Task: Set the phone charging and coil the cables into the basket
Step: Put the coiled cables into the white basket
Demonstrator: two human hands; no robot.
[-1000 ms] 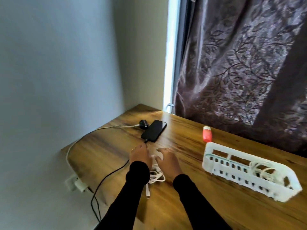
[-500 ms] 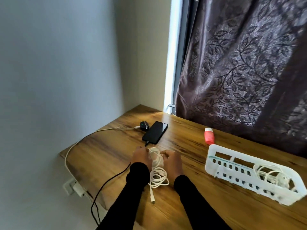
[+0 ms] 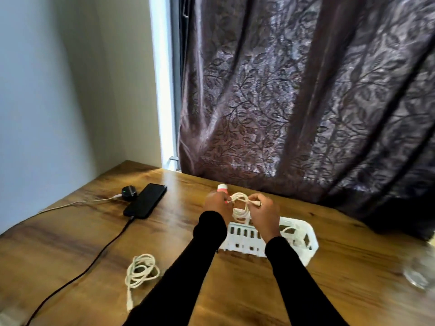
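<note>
My left hand (image 3: 217, 204) and my right hand (image 3: 262, 211) hold a coiled white cable (image 3: 241, 204) between them, lifted just above the far left end of the white slotted basket (image 3: 303, 249). My right fingers pinch its plug end. Another white cable lies inside the basket at its right. A second white coil (image 3: 141, 270) rests on the table at the front left. The black phone (image 3: 146, 200) lies face up at the back left with a black cable (image 3: 94, 257) plugged into its near end.
A small black round device (image 3: 129, 192) with a white lead sits left of the phone. A red bottle with a white cap (image 3: 222, 189) stands behind my hands. A clear glass (image 3: 421, 269) is at the right edge. A dark curtain hangs behind the wooden table (image 3: 353, 290).
My hands have lifted one white coil from the table near the phone and carried it right, over the basket. One coil stayed on the table. The view has swung right.
</note>
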